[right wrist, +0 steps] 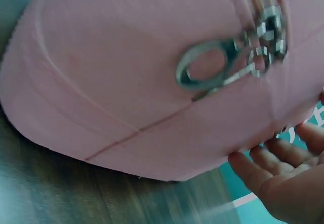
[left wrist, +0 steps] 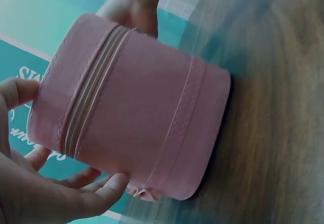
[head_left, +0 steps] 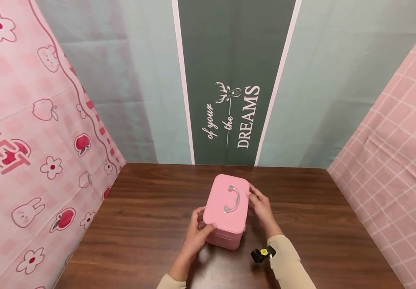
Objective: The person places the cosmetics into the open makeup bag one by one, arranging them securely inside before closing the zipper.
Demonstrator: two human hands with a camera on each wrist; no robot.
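A pink vanity case (head_left: 226, 204) with a silver carry handle (head_left: 234, 200) on its lid stands between both hands near the middle of the table. My left hand (head_left: 197, 233) grips the near left corner, thumb over the lid edge and fingers along the side. At the right side, my right hand (head_left: 262, 206) holds the case near its far corner, fingertips against the wall. A zipper (left wrist: 93, 89) runs round the case below the lid and is closed along the side in the left wrist view. Metal zipper pulls (right wrist: 212, 67) hang on the side facing the right wrist.
The brown wood-grain table (head_left: 150, 200) spreads around the case. Behind it hangs a green curtain with white lettering (head_left: 249, 116). Pink printed cloth (head_left: 49, 120) covers the left side and pink checked cloth (head_left: 392, 160) the right. A black device (head_left: 263, 254) sits at the right wrist.
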